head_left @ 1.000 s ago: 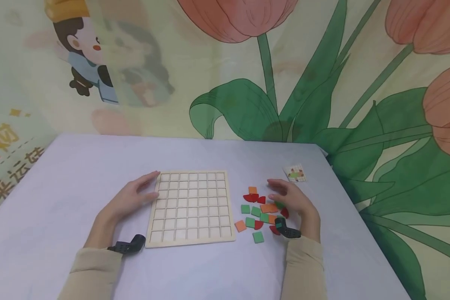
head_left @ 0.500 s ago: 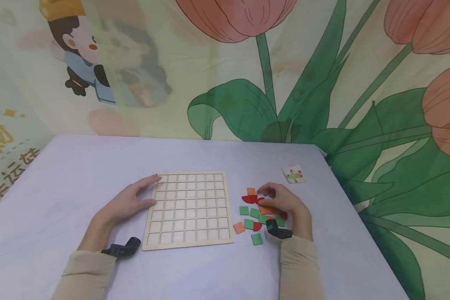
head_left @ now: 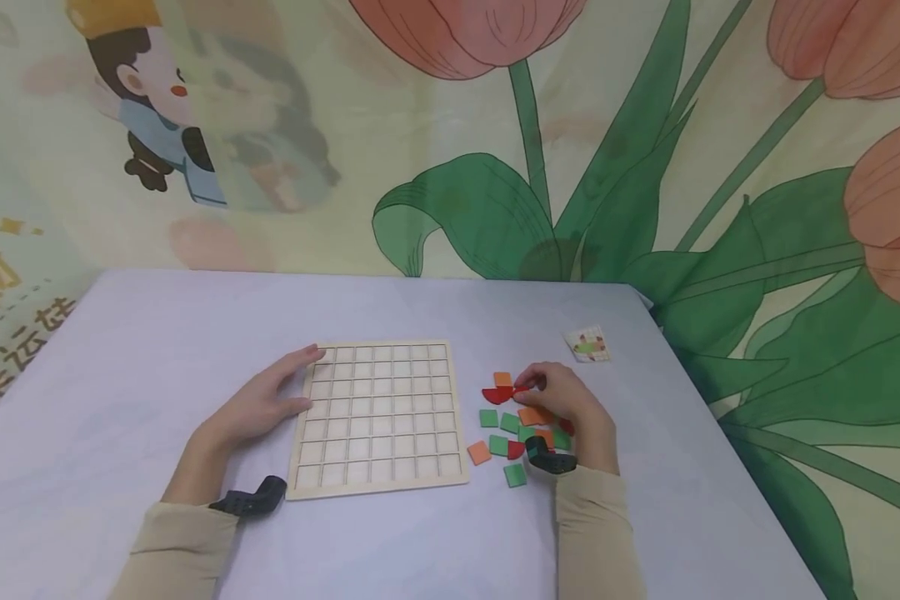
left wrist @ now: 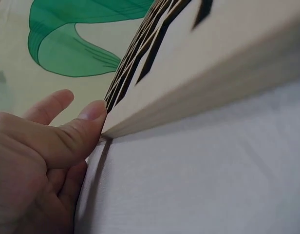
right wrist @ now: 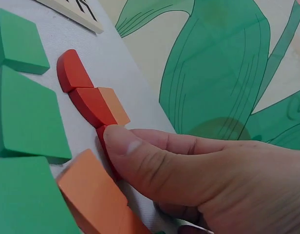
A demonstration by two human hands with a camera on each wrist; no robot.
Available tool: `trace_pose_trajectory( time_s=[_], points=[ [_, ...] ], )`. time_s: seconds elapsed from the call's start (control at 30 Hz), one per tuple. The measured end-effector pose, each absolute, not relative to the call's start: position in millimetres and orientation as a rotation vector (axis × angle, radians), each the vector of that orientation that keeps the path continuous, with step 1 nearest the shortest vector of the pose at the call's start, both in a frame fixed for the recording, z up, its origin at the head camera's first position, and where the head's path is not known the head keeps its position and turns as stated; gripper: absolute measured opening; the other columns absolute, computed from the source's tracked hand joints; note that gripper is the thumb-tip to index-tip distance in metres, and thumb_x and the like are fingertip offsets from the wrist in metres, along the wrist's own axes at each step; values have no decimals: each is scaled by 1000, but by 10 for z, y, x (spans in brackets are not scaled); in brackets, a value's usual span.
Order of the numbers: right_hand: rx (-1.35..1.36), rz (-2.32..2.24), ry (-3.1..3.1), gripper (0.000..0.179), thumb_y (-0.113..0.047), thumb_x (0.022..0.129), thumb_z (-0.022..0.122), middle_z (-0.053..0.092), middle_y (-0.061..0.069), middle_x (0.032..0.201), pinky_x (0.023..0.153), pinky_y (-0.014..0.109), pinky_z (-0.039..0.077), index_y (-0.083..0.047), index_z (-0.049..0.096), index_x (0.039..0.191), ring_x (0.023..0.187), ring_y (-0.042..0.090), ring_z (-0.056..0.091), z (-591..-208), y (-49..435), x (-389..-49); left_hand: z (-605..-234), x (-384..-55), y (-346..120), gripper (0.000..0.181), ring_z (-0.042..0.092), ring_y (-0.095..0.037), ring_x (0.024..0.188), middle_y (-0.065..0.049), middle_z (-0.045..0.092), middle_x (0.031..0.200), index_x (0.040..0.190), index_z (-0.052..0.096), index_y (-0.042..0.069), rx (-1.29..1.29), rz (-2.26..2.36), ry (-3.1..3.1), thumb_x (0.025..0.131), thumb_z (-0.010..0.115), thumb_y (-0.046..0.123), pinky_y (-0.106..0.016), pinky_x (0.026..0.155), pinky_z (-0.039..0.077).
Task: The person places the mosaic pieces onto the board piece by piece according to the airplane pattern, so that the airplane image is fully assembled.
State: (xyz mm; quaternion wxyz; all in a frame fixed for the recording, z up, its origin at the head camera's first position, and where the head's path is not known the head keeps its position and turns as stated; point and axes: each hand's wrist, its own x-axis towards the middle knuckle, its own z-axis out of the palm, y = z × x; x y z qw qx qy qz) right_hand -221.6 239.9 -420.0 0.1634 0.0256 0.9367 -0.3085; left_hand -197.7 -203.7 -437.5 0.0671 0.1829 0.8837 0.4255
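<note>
White table [head_left: 375,546]; wooden grid board [head_left: 378,421] lying flat, left of centre; left hand [head_left: 251,404] spread along its left edge, thumb touching, nothing gripped; right hand [head_left: 566,393] right of the board, narrowed to a pinch; picture card [head_left: 588,344] at far right; green squares [head_left: 489,418] and orange squares [head_left: 479,452] scattered right of the board; red piece [right wrist: 105,151] there too, held between right thumb and finger

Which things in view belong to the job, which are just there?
In the job, likely:
- grid board, touched by left hand
- red piece, pinched by right hand
- loose coloured pieces
- picture card, perhaps a reference

Just there:
- wrist cameras
- tulip backdrop
- white tablecloth
</note>
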Motion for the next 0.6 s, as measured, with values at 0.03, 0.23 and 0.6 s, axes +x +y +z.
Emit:
trace_pose_trajectory(
  time_s=[0.03, 0.23, 0.6],
  points=[
    [76, -884, 2673, 22, -26, 83, 74, 61, 3, 101, 78, 31, 51, -21, 67, 102, 98, 22, 51, -4198, 2411, -2221, -4368, -1984, -2031, 69, 14, -40, 145, -12, 21, 158, 147, 35, 14, 559, 1285, 2661, 86, 64, 4, -60, 115, 14],
    [87, -970, 2668, 19, -25, 84, 73, 60, 5, 97, 73, 26, 49, -19, 67, 101, 96, 22, 51, -4214, 2433, -2242, -4317, -2032, -2024, 67, 14, -38, 146, -10, 21, 158, 146, 37, 15, 527, 1267, 2689, 86, 66, 7, -59, 116, 14],
    [118, -936, 2678, 20, -27, 84, 73, 56, 5, 95, 73, 28, 46, -18, 65, 99, 96, 22, 49, -4271, 2378, -2255, -4378, -2033, -2028, 60, 20, -38, 144, -10, 30, 155, 142, 43, 18, 517, 1274, 2666, 87, 66, 12, -58, 115, 17]
  ],
)
